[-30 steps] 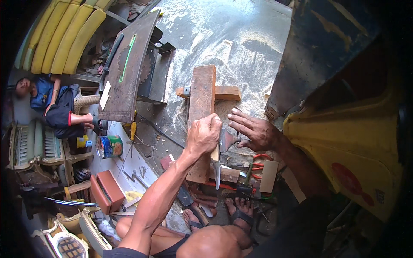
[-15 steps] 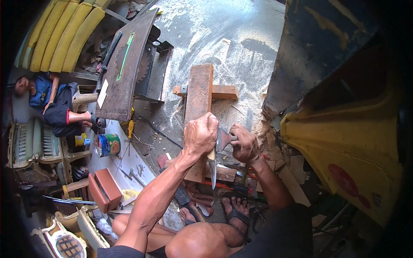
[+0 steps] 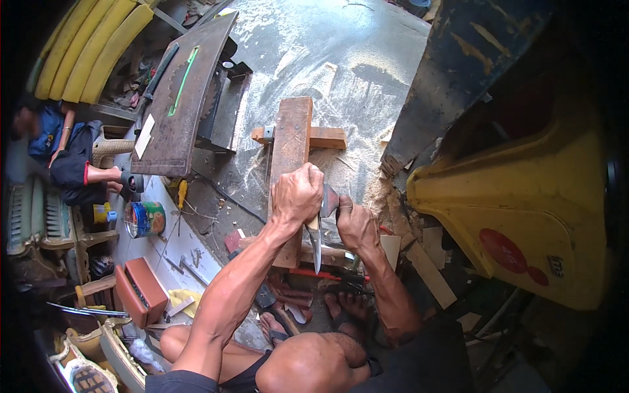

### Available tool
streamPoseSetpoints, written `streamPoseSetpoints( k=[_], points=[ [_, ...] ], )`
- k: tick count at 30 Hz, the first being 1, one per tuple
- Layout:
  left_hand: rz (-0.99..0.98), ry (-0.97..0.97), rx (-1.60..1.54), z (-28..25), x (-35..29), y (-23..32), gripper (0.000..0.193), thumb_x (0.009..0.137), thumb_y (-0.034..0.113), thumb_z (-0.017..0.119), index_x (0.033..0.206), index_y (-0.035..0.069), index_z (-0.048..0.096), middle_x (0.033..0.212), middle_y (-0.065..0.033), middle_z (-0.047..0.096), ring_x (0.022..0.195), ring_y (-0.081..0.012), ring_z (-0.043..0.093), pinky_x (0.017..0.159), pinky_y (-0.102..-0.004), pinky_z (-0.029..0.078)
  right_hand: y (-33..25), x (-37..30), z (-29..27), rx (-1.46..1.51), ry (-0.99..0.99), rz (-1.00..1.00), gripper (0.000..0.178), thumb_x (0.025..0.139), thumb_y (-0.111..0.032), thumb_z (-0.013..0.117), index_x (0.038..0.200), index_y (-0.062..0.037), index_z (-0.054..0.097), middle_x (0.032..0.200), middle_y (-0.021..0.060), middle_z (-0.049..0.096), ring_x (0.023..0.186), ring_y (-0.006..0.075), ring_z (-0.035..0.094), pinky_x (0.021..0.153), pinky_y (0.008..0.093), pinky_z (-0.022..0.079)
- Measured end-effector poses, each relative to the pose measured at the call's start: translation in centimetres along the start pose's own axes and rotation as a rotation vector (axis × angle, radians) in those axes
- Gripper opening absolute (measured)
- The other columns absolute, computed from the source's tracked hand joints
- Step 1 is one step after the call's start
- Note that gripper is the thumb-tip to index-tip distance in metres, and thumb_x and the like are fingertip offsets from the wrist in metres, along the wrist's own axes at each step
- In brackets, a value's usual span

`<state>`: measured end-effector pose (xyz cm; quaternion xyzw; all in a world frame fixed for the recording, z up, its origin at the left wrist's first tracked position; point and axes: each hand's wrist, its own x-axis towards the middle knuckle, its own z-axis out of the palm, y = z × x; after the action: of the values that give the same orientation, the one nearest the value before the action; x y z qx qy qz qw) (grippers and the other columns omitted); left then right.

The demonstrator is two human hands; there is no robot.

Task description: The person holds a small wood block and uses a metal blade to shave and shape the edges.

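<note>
My left hand (image 3: pixel 298 193) is closed in a fist over a thick wooden plank (image 3: pixel 291 121). From under it a slim pointed piece (image 3: pixel 317 245), pale wood along one edge with a grey blade-like tip, sticks out toward me; its other end is hidden. My right hand (image 3: pixel 358 224), just to the right, is closed round the handle of a scraper-like tool with a flared, dark reddish flat head (image 3: pixel 330 199). That head lies against or very close to the pointed piece beside my left fist. A wooden crosspiece (image 3: pixel 327 137) passes beneath the plank's far end.
A saw table (image 3: pixel 164 141) with a toothed blade stands left. Sawdust covers the floor (image 3: pixel 367 39) ahead. A yellow shell-like body (image 3: pixel 511 216) bulges at right, below a dark panel (image 3: pixel 452 85). A paint can (image 3: pixel 145 219) and brown box (image 3: pixel 141 291) are at left, near a seated person (image 3: pixel 72 150).
The whole view has shifted, so most things sit further left. My right hand has drawn slightly nearer me relative to the plank. Both hands keep their holds.
</note>
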<state>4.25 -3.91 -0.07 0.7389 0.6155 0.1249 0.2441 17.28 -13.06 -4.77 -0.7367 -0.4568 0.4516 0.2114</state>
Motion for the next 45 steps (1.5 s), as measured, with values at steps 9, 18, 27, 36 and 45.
streamPoseSetpoints(
  k=[9,18,27,36,45],
  points=[
    [-0.019,-0.017,-0.008,0.2,0.1,0.4,0.041,0.099,0.036,0.043,0.091,0.005,0.069,0.084,-0.0269,0.068,0.083,-0.0491,0.067,0.074,-0.0560,0.052,-1.6,0.6,-1.1,0.139,-0.104,0.250,0.082,0.104,-0.056,0.025,0.087,0.0090,0.073,0.072,0.0274,0.068,0.084,0.0428,0.070,0.085,0.0501,0.051],
    [-0.056,-0.092,-0.556,-0.8,1.6,-4.3,0.049,0.106,0.032,0.033,0.103,0.000,0.071,0.093,-0.0156,0.074,0.088,-0.0213,0.070,0.079,-0.0369,0.053,2.4,-3.7,1.2,0.686,-0.060,-0.001,0.053,0.108,-0.040,0.041,0.126,0.0061,0.059,0.083,0.0131,0.072,0.068,0.0176,0.071,0.066,0.0323,0.054],
    [0.096,-0.099,-0.362,-0.5,-0.2,-2.8,0.043,0.105,0.039,0.044,0.102,0.009,0.074,0.083,-0.0127,0.073,0.077,-0.0243,0.071,0.069,-0.0381,0.054,5.4,-5.6,2.1,0.396,0.082,-0.510,0.062,0.095,-0.003,0.060,0.151,-0.0024,0.034,0.117,0.0178,0.070,0.089,0.0186,0.070,0.078,0.0321,0.057],
    [0.028,-0.008,-0.532,-0.4,-0.5,-2.2,0.036,0.106,0.027,0.050,0.099,0.002,0.074,0.075,-0.0006,0.066,0.068,-0.0074,0.057,0.061,-0.0262,0.046,4.5,-3.5,0.6,0.842,-0.177,-0.069,0.040,0.105,-0.021,0.053,0.139,0.0003,0.050,0.087,0.0080,0.072,0.078,0.0120,0.066,0.074,0.0287,0.054],
    [-0.050,-0.018,-0.527,-0.7,0.4,-2.5,0.041,0.105,0.032,0.052,0.093,0.001,0.075,0.080,-0.0026,0.070,0.071,-0.0085,0.059,0.065,-0.0264,0.047,3.9,-5.4,1.4,0.893,-0.186,0.040,0.032,0.104,-0.018,0.055,0.127,0.0026,0.060,0.088,0.0059,0.070,0.073,0.0090,0.063,0.065,0.0257,0.053]
  ],
)
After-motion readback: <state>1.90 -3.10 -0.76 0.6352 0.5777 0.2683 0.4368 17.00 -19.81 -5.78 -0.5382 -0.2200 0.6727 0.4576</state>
